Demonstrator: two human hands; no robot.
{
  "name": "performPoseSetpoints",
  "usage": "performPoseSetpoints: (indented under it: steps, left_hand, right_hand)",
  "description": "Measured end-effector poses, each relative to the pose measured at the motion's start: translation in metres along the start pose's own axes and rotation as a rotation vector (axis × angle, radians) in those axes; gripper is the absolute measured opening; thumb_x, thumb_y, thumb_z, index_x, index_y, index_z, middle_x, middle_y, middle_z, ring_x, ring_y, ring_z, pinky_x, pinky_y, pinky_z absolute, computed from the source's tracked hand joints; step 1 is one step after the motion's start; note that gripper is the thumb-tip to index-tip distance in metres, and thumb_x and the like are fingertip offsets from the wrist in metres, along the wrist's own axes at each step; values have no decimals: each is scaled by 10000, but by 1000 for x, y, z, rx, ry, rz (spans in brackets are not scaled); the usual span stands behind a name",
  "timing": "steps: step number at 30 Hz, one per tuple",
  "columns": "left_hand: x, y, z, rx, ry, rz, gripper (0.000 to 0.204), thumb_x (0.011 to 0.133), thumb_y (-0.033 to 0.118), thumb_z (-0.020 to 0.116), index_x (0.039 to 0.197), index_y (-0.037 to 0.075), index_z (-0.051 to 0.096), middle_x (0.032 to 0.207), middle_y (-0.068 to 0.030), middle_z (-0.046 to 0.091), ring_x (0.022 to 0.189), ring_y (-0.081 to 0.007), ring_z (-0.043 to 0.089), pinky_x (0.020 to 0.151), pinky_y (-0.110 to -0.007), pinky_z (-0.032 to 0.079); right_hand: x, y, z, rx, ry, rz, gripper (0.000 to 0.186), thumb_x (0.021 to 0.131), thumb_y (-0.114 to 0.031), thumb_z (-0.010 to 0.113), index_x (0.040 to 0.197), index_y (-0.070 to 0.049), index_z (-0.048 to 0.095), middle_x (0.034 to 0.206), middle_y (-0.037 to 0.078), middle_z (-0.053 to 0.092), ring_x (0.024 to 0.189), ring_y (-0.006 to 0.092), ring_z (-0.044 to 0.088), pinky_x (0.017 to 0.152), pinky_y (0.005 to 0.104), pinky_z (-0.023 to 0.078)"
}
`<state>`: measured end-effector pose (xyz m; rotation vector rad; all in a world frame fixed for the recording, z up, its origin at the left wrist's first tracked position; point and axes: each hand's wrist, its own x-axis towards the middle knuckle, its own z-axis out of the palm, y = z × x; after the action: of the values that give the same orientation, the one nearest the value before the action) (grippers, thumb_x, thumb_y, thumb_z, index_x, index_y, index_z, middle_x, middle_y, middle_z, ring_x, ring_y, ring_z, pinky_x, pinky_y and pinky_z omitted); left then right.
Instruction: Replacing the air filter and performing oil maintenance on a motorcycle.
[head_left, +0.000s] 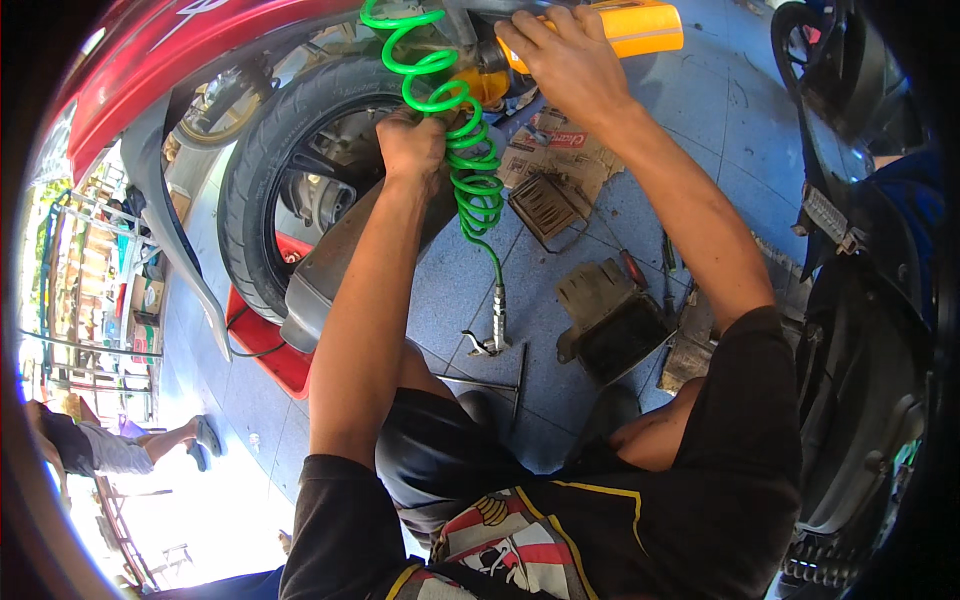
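My right hand (570, 65) is wrapped round a yellow plastic bottle (645, 30). The bottle lies tipped on its side, its dark neck end pointing left toward the underside of a red motorcycle (110, 95). Just below that end is an amber, see-through piece (485, 85), whose kind I cannot make out. My left hand (412, 148) is closed beside the rear wheel (245, 190), above the muffler (345, 255); what its fingers hold is hidden. A green coiled air hose (475, 190) hangs in front, partly covering the left hand's fingertips, with a metal air blow gun (498, 320) at its lower end.
A red tray (285, 365) sits under the wheel. On the blue tiles lie cardboard (570, 150), a ribbed dark part (548, 208), an open dark housing (615, 320), a screwdriver (633, 268) and a T-handle wrench (520, 385). Another motorcycle (860, 350) stands right; a person's legs (170, 440) show left.
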<state>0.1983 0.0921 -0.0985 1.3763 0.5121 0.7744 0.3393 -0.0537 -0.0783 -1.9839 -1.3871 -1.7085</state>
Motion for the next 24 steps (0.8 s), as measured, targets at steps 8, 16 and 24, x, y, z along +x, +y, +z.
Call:
performPoseSetpoints:
  steps: [8, 16, 24]
  left_hand:
    - [2, -4, -4, 36, -18, 23, 193, 827, 8, 727, 1004, -50, 676, 932, -131, 705, 796, -175, 669, 705, -290, 527]
    - [-5, 3, 1, 47, -4, 11, 198, 825, 23, 733, 999, -52, 674, 935, -123, 704, 792, -167, 661, 706, -295, 515]
    - [0, -1, -1, -2, -17, -6, 181, 831, 19, 724, 990, -53, 674, 920, -129, 702, 778, -174, 664, 684, -307, 536]
  right_hand:
    - [1, -1, 2, 17, -2, 18, 362, 802, -179, 601, 1159, -139, 647, 1022, -20, 631, 970, 194, 560, 913, 379, 389]
    - [0, 1, 2, 23, 9, 30, 363, 797, -179, 606, 1156, -144, 649, 1019, -12, 631, 955, 196, 561, 889, 371, 389]
    - [0, 1, 4, 40, 27, 38, 349, 792, -175, 607, 1136, -145, 659, 1000, -15, 625, 939, 194, 558, 867, 362, 382]
